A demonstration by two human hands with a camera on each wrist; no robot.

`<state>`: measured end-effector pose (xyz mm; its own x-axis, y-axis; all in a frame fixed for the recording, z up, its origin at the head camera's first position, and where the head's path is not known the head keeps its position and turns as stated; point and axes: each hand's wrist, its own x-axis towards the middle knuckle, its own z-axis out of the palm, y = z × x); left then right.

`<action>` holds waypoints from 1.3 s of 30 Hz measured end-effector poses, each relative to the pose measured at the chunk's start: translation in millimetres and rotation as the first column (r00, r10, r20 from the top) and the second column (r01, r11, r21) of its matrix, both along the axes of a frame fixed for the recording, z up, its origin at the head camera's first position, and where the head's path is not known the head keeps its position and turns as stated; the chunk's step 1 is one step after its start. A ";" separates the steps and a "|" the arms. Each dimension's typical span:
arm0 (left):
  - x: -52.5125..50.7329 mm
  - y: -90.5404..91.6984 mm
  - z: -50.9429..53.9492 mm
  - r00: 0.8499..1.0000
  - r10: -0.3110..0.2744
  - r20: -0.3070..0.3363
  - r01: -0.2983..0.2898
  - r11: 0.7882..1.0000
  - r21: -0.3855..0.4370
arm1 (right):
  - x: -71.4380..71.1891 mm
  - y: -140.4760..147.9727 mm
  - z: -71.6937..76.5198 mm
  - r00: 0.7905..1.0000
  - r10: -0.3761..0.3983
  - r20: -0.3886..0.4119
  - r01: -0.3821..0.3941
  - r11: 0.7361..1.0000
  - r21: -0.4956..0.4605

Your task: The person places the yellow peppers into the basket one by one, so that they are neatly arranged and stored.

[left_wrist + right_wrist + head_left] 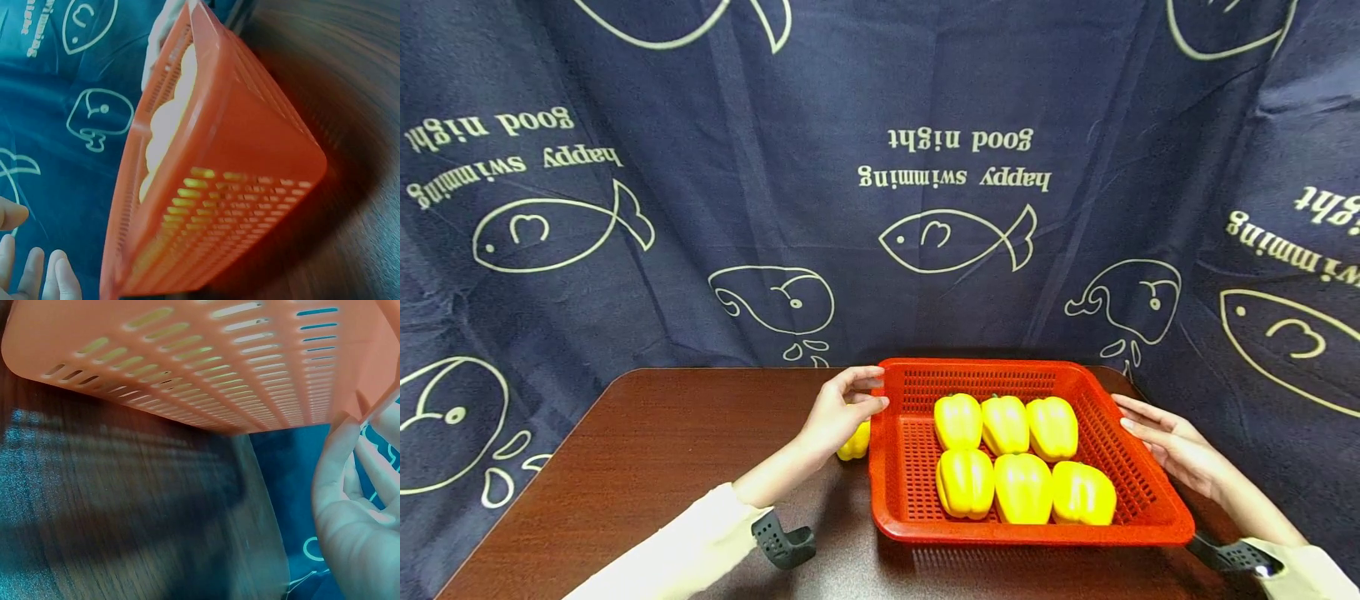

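Note:
A red plastic basket [1030, 533] with slotted walls holds several yellow bell peppers [1022, 487] in two rows. My left hand [842, 412] is at the basket's left rim in the head view. In the left wrist view its fingers [31, 272] are spread, with a gap between them and the rim. On the other side my right hand [1183, 450] pinches the right rim between thumb and fingers, as the right wrist view shows. Another yellow bell pepper [853, 442] is outside the basket, partly hidden by my left hand. Whether the basket's base touches the table is unclear.
The brown wooden table [647, 467] extends to the left of the basket. A dark blue curtain [820, 208] printed with white fish and whales hangs behind the table's far edge and along its right side. Dark straps [782, 542] circle both wrists.

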<state>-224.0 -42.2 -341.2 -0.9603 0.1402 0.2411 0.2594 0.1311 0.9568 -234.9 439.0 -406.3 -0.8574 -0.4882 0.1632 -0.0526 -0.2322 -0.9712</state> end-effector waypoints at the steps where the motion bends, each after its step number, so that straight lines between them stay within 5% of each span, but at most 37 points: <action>1: -0.7 -2.7 -1.2 1.000 0.009 0.004 -0.010 1.000 0.006 | -0.2 -0.1 0.3 1.000 -0.005 0.003 0.005 1.000 0.005; 20: -16.2 -37.8 -34.1 0.977 0.199 0.083 -0.200 0.980 0.003 | -0.1 0.9 -0.1 1.000 -0.007 0.012 0.007 1.000 0.015; 29: -26.0 -46.2 -51.6 0.954 0.288 0.083 -0.285 0.957 -0.048 | -0.6 1.7 -1.2 1.000 0.000 0.007 0.000 1.000 0.004; 39: -33.8 -46.8 -67.4 0.939 0.317 0.130 -0.299 0.943 -0.144 | -0.6 1.5 -1.9 1.000 -0.019 0.012 0.019 1.000 0.010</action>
<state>-257.8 -89.1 -408.6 -0.9846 -0.1491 0.0918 0.0436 0.2986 0.9534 -235.5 440.5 -408.1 -0.8685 -0.4730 0.1484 -0.0455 -0.2220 -0.9740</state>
